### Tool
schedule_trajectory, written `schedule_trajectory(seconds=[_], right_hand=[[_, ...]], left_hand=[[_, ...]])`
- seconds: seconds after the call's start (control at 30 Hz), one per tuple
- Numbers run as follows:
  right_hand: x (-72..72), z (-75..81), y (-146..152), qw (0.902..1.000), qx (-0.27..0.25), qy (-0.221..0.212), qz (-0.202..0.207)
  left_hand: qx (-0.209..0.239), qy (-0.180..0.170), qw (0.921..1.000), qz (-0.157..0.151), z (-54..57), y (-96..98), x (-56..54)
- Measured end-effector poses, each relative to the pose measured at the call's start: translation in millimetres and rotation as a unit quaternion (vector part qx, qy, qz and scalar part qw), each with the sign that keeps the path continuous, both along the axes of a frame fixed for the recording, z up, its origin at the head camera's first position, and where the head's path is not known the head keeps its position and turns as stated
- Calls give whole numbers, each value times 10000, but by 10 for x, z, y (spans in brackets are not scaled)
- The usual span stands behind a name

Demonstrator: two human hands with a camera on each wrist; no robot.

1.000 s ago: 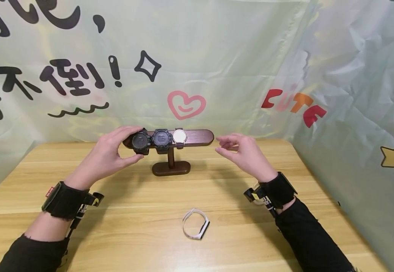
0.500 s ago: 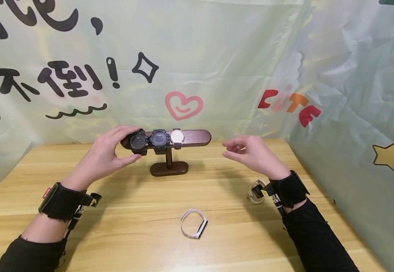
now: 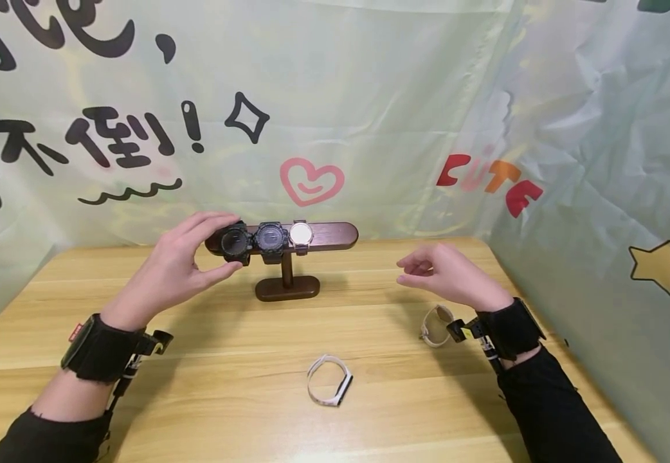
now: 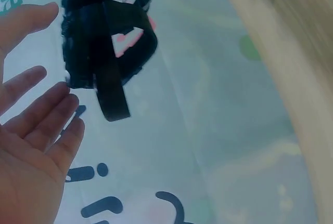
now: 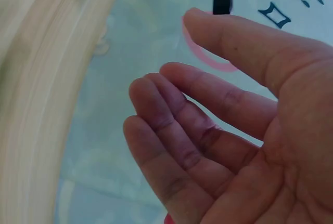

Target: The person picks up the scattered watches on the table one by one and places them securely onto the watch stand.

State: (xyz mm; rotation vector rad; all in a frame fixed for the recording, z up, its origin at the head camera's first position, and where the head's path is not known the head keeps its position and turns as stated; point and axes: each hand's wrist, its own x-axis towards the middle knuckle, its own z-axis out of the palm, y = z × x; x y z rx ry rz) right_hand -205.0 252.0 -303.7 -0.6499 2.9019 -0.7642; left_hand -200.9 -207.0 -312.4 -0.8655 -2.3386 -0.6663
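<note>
A dark wooden watch stand (image 3: 335,235) carries three watches on its crossbar. My left hand (image 3: 175,270) is at its left end, thumb below and fingers above the leftmost black watch (image 3: 235,242). In the left wrist view, the fingers are extended and spread, with fingertips right beside that black watch (image 4: 83,42). A second black watch (image 3: 271,238) and a light-faced watch (image 3: 301,234) sit to its right. My right hand (image 3: 456,276) hovers right of the stand with loosely bent fingers; the right wrist view shows nothing in its palm.
A white fitness band (image 3: 343,389) lies on the wooden table (image 3: 225,399) at front centre. Under my right wrist is a beige-strapped watch (image 3: 425,329). A printed cloth backdrop (image 3: 381,128) rises behind the table and along the right side.
My right hand has moved right and slightly down, away from the stand's end, uncovering the beige-strapped watch. The left hand stays by the leftmost watch.
</note>
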Motion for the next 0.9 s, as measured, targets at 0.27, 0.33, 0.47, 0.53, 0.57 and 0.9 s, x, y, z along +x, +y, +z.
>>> schedule_trajectory(seconds=[0.27, 0.33, 0.47, 0.53, 0.57, 0.9], right_hand=[[39, -42, 181, 9998, 106, -174, -54], [66, -41, 221, 9997, 113, -182, -97], [109, -53, 321, 9997, 162, -145, -136], [118, -71, 378, 9995, 221, -146, -157], [125, -82, 406, 9993, 253, -175, -189], [173, -142, 559, 9987, 378, -260, -221]], left_hand=[[49, 440, 9983, -372, 88, 98, 101], [73, 525, 9973, -498, 108, 136, 135], [69, 647, 9956, -671, 143, 210, 202], [40, 682, 9950, -731, 151, 242, 229], [29, 699, 9946, -768, 155, 258, 240], [-242, 803, 9912, -1023, 134, 404, 337]])
